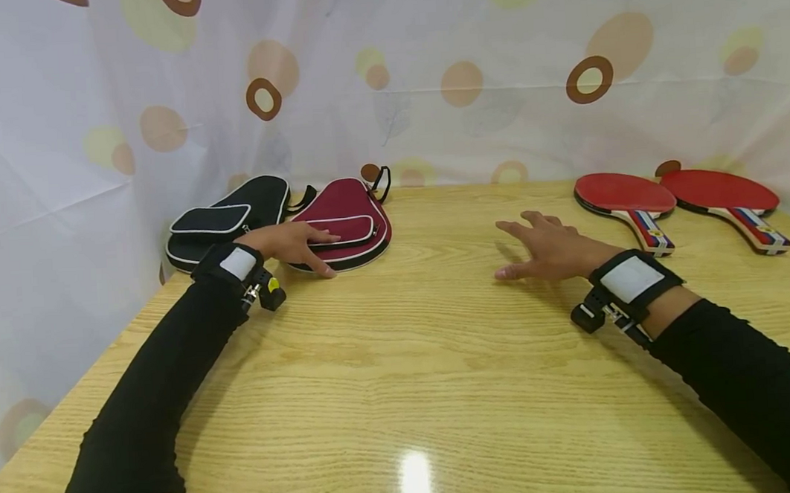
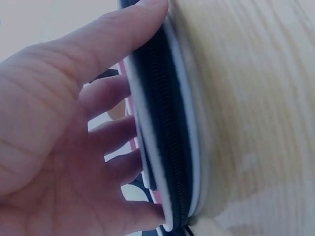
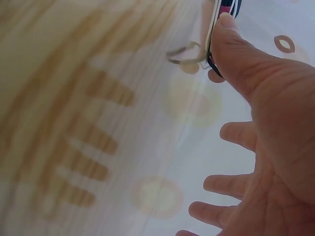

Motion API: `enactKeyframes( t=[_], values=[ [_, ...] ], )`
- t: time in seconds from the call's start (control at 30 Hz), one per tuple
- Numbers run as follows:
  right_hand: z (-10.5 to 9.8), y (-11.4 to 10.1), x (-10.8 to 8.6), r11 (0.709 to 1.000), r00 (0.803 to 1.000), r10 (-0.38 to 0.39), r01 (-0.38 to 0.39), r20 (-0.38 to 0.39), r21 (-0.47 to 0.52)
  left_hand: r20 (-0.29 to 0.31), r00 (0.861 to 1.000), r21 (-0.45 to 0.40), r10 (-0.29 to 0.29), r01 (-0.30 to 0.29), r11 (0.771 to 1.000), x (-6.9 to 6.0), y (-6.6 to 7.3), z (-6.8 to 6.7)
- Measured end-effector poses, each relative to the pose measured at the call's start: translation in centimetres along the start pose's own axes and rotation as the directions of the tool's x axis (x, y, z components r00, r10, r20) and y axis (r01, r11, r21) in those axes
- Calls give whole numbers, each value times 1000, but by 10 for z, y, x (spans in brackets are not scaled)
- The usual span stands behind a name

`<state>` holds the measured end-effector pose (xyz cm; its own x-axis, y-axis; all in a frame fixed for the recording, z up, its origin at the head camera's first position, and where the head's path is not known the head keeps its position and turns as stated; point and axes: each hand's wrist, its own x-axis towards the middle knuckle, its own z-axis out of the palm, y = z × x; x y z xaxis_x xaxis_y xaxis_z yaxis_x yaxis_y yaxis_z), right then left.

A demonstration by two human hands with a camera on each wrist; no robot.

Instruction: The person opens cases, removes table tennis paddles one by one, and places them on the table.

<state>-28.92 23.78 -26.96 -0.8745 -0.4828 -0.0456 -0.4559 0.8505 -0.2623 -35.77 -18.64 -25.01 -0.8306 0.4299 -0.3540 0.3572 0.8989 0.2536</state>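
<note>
A dark red table tennis bat case (image 1: 335, 205) with white piping and a front pocket lies flat on the table. My left hand (image 1: 294, 246) is over its left part, fingers spread across the pocket and thumb by the front edge. In the left wrist view, the thumb overlaps the case's dark zipped side (image 2: 165, 98); whether it presses there I cannot tell. A black bat case (image 1: 222, 214) lies beside it, left of and behind my wrist. My right hand (image 1: 549, 249) hovers above the table with spread fingers, holding nothing.
Two red table tennis bats (image 1: 623, 192) with striped handles lie at the right, beyond my right wrist. A patterned curtain (image 1: 386, 76) hangs along the back and left of the wooden table (image 1: 388, 373). The red case's strap (image 1: 383, 184) stands up near the curtain.
</note>
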Motion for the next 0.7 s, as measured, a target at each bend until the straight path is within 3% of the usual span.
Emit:
enactKeyframes(
  t=[0.17, 0.27, 0.37, 0.5, 0.6, 0.7],
  values=[
    [1, -2, 2, 1000, 1000, 0, 0, 4, -7, -27, 1000, -19, 2, -2, 1000, -7, -4, -10],
    [0, -4, 3, 1000, 1000, 1, -1, 0, -15, -94, 996, -114, -6, -5, 993, -18, -13, -22],
    [-2, -5, 4, 1000, 1000, 5, -5, -4, -21, -174, 985, -156, -17, -10, 988, -33, -24, -37],
    [-3, -5, 5, 1000, 1000, 11, -11, -2, -16, -209, 973, -116, -96, 73, 991, -49, -48, -50],
    [-2, -5, 4, 1000, 1000, 12, -12, 0, -10, -169, 969, -94, -178, 164, 982, -52, -70, -51],
    [-2, -4, 4, 1000, 1000, 13, -13, 0, -9, -149, 966, -53, -212, 206, 977, -48, -86, -46]
  ],
)
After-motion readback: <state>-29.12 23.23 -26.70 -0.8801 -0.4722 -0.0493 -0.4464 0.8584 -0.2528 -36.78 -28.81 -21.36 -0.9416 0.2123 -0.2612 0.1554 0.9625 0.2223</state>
